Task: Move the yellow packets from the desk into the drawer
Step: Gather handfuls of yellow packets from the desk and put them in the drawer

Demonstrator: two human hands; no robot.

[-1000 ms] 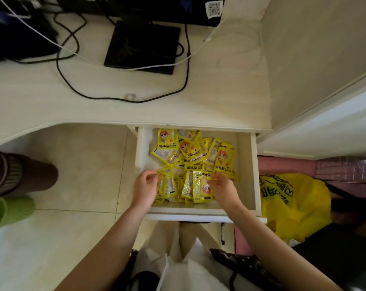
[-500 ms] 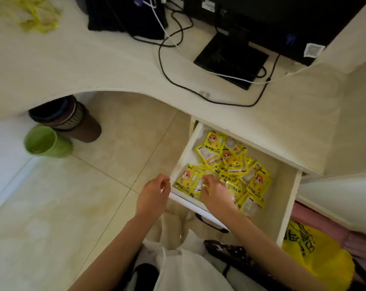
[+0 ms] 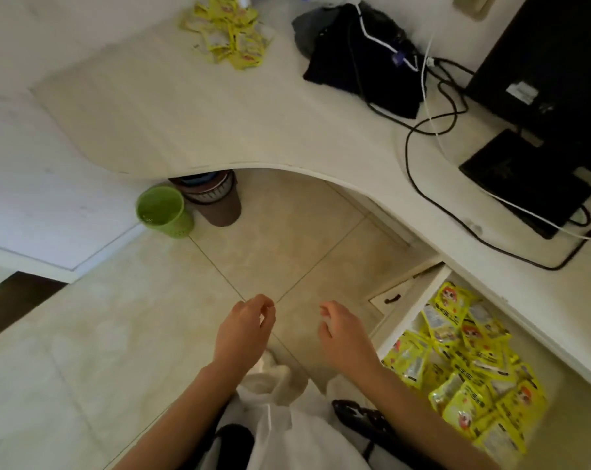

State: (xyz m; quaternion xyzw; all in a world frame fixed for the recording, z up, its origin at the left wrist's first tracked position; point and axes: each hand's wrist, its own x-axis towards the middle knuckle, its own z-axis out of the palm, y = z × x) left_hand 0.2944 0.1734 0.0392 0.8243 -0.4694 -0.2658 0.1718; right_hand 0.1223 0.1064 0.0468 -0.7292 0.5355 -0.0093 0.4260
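A heap of yellow packets [image 3: 229, 30] lies at the far end of the pale desk [image 3: 192, 106]. The open white drawer [image 3: 407, 296] at the lower right holds several more yellow packets [image 3: 463, 364]. My left hand [image 3: 245, 329] and my right hand [image 3: 346, 330] hover over the tiled floor, left of the drawer. Both hold nothing, with fingers loosely curled and apart.
A green cup [image 3: 163, 210] and a brown bin [image 3: 216, 201] stand on the floor under the desk edge. A black bag [image 3: 362, 59], black and white cables [image 3: 423, 130] and a monitor with its stand [image 3: 524, 178] occupy the desk's right side.
Both hands have left the drawer and moved left over the floor. The view has swung left, bringing the heap of packets on the desk into sight.
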